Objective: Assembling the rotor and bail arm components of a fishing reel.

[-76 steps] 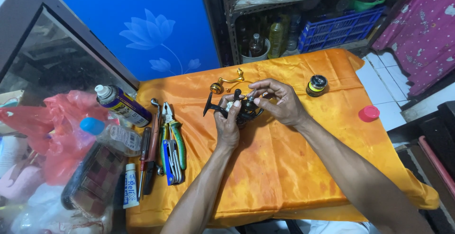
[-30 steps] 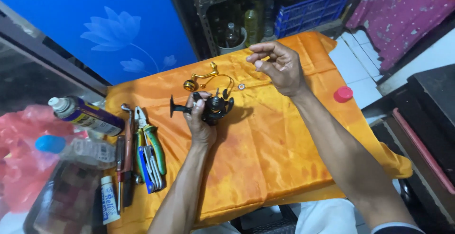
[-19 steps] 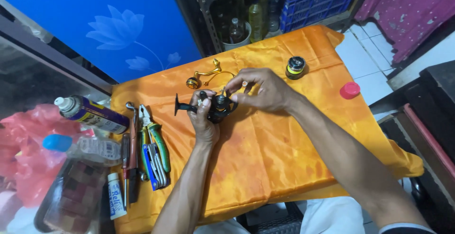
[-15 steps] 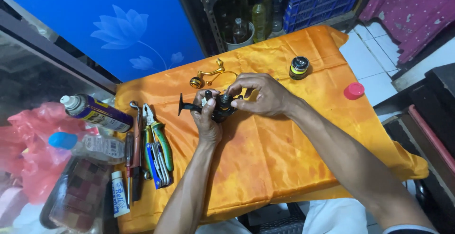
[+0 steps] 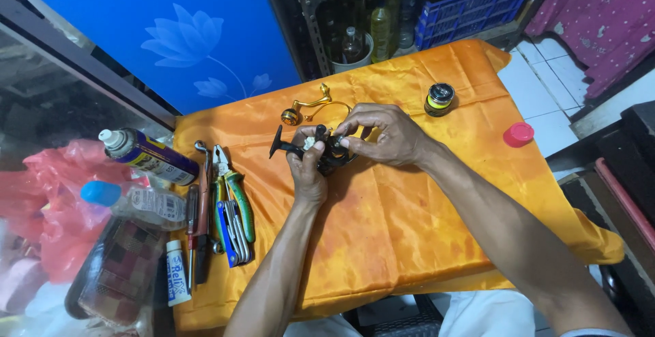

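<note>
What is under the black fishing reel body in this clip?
The black fishing reel body is held by the left hand and right hand above the orange cloth. The hands cover the cloth directly beneath it.

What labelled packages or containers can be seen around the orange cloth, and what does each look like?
Spray can: far left, lying tilted, dark blue and yellow label, white cap.
Plastic bottle: below the can, lying down, clear, blue cap, pale label.
Small tube: lower left edge, white with blue print.
Bottles: on the shelf behind, yellowish; labels unclear.

Black fishing reel body (image 5: 321,151) — held above orange cloth
</note>
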